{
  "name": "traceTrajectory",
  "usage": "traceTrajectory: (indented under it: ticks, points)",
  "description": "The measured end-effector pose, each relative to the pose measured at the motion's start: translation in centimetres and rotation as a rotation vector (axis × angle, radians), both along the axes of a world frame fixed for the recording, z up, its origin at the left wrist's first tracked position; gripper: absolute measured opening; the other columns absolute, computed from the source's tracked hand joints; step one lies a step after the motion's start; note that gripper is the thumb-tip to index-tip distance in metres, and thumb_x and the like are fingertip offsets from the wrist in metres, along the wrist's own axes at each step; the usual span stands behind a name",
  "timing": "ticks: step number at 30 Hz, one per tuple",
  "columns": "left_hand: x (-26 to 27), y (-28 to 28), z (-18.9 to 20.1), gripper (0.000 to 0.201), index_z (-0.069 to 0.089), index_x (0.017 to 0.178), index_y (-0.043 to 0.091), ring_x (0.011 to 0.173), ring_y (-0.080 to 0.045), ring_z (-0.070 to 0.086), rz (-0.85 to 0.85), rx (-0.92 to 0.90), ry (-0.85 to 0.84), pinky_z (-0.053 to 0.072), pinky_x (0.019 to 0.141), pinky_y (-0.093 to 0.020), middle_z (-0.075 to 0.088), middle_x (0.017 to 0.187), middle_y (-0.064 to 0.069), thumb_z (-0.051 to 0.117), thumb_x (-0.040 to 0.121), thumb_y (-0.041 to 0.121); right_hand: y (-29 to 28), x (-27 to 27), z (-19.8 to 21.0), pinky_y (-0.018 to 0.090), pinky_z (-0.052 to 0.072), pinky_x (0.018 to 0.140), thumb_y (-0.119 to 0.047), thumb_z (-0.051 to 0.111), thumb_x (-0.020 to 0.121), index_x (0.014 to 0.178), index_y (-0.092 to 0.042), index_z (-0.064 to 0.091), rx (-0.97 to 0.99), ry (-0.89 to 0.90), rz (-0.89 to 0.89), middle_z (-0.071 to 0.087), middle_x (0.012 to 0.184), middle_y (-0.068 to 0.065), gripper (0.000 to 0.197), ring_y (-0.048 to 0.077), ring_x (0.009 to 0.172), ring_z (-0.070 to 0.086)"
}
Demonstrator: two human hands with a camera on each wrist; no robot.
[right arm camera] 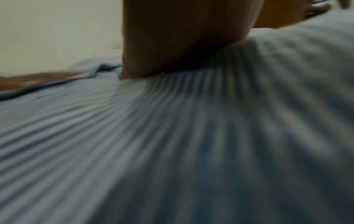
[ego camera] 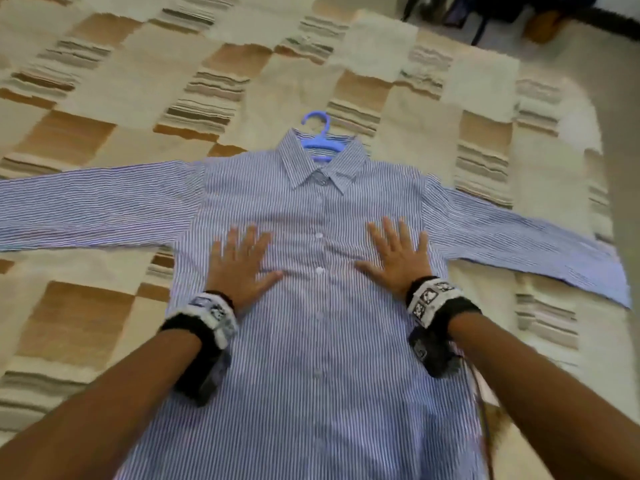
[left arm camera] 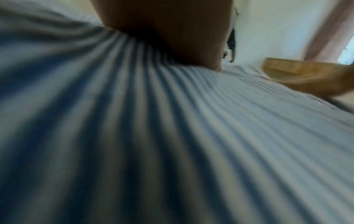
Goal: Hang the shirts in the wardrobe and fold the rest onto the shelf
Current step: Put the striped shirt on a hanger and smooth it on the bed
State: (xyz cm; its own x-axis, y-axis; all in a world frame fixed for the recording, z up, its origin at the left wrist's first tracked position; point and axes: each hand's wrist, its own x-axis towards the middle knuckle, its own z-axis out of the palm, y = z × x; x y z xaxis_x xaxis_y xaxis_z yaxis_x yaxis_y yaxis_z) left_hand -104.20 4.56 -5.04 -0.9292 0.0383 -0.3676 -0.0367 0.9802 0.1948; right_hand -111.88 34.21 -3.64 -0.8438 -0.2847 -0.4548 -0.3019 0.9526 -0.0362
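Patchwork bedding [ego camera: 104, 109] in cream and tan is carrying the shirt [ego camera: 322, 358], which is lying face up and buttoned, sleeves stretched out to both sides. Nearest, the left hand [ego camera: 242, 265] and right hand [ego camera: 398, 258] are pressing flat on its chest, fingers spread, pinching nothing. Beyond them a blue hanger [ego camera: 320, 142] is sitting inside the collar, hook poking out. Smoothing looks to be the step in hand; next, probably, gripping the hook and lifting the shirt toward the wardrobe, which is not in view.

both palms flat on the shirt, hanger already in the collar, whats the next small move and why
Probably lift it by the hanger: the shirt lies flat and buttoned, the hook pokes out past the collar, and the left hand and right hand only press it.
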Motion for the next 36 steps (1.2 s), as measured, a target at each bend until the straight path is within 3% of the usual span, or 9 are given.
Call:
traceTrajectory:
  ticks: [2, 5, 11, 17, 23, 27, 30, 33, 36]
  points:
    - [-0.1, -2.4, 0.6, 0.092, 0.002, 0.151, 0.019, 0.145, -0.031, -0.003, 0.215, -0.12, -0.011, -0.003, 0.113, -0.053, -0.005, 0.158, -0.005, 0.006, 0.08, 0.078, 4.9, -0.8, 0.3, 0.061, -0.008, 0.111, -0.088, -0.01, 0.065, 0.147, -0.032, -0.016, 0.08, -0.008, -0.177, -0.02, 0.157, 0.0, 0.1, 0.026, 0.144, -0.016]
    - [-2.5, -3.4, 3.5, 0.08, 0.003, 0.15, 0.006, 0.143, -0.039, -0.003, 0.434, -0.255, -0.113, 0.001, 0.113, -0.059, -0.004, 0.157, -0.016, 0.028, 0.094, 0.057, 6.9, -2.2, 2.3, 0.063, -0.011, 0.11, -0.081, 0.01, 0.078, 0.149, -0.019, -0.014, 0.153, -0.056, -0.305, -0.02, 0.156, 0.007, 0.097, 0.029, 0.144, -0.017]
    - [-9.7, 3.2, 4.3, 0.078, -0.006, 0.149, 0.01, 0.144, -0.034, -0.005, -0.011, -0.182, -0.087, 0.006, 0.114, -0.054, -0.009, 0.157, -0.012, 0.034, 0.096, 0.05, -4.1, -6.3, 3.1, 0.054, -0.012, 0.112, -0.072, 0.027, 0.086, 0.148, -0.002, -0.011, -0.098, 0.215, -0.006, -0.014, 0.156, 0.017, 0.101, 0.031, 0.145, -0.013]
    - [-13.0, 3.8, 3.0, 0.117, -0.019, 0.146, 0.011, 0.14, -0.044, -0.014, 0.056, -0.164, -0.247, 0.01, 0.11, -0.062, -0.027, 0.152, -0.017, 0.054, 0.075, 0.068, -4.6, -9.1, -0.3, 0.056, -0.017, 0.109, -0.091, 0.037, 0.06, 0.148, -0.011, -0.016, -0.125, 0.1, -0.083, -0.021, 0.156, 0.01, 0.131, 0.03, 0.143, -0.021]
    - [-13.1, 3.5, 2.5, 0.117, -0.019, 0.146, 0.011, 0.139, -0.046, -0.016, 0.048, -0.158, -0.246, 0.009, 0.109, -0.063, -0.028, 0.151, -0.018, 0.054, 0.075, 0.069, -1.7, -11.1, -0.2, 0.057, -0.013, 0.112, -0.091, 0.031, 0.063, 0.149, -0.017, -0.013, -0.15, 0.122, -0.13, -0.017, 0.157, 0.009, 0.122, 0.03, 0.144, -0.018]
    - [-12.6, 3.6, 2.7, 0.116, -0.015, 0.147, 0.009, 0.139, -0.048, -0.012, 0.083, -0.156, -0.231, 0.011, 0.109, -0.064, -0.023, 0.153, -0.02, 0.055, 0.075, 0.067, 5.4, -8.8, -0.1, 0.058, -0.014, 0.109, -0.096, -0.012, 0.046, 0.146, -0.022, -0.023, -0.108, 0.072, -0.31, -0.023, 0.154, 0.014, 0.125, 0.032, 0.143, -0.019]
    - [-11.0, 6.5, 3.2, 0.102, -0.009, 0.147, 0.001, 0.139, -0.049, -0.007, 0.151, -0.154, -0.182, 0.014, 0.107, -0.067, -0.015, 0.153, -0.024, 0.057, 0.086, 0.05, 12.2, -4.6, -0.5, 0.058, -0.014, 0.11, -0.091, -0.023, 0.047, 0.146, -0.022, -0.022, -0.035, 0.002, -0.276, -0.026, 0.154, 0.01, 0.12, 0.027, 0.142, -0.022]
    - [-10.1, 13.1, 4.2, 0.093, -0.015, 0.145, -0.001, 0.141, -0.045, -0.007, -0.049, -0.176, -0.119, 0.013, 0.11, -0.063, -0.015, 0.154, -0.022, 0.054, 0.092, 0.031, 17.6, -3.7, 0.2, 0.057, -0.011, 0.112, -0.087, -0.017, 0.061, 0.148, -0.019, -0.018, 0.04, -0.02, -0.314, -0.021, 0.156, 0.005, 0.11, 0.023, 0.144, -0.019]
    - [-10.5, 21.6, 4.7, 0.079, -0.013, 0.147, 0.005, 0.143, -0.038, -0.008, -0.337, -0.06, -0.033, 0.007, 0.113, -0.058, -0.014, 0.155, -0.015, 0.042, 0.097, 0.034, 19.2, -5.2, 1.1, 0.057, -0.007, 0.112, -0.078, 0.002, 0.08, 0.149, -0.013, -0.012, 0.024, 0.03, -0.361, -0.016, 0.157, 0.008, 0.096, 0.028, 0.145, -0.013]
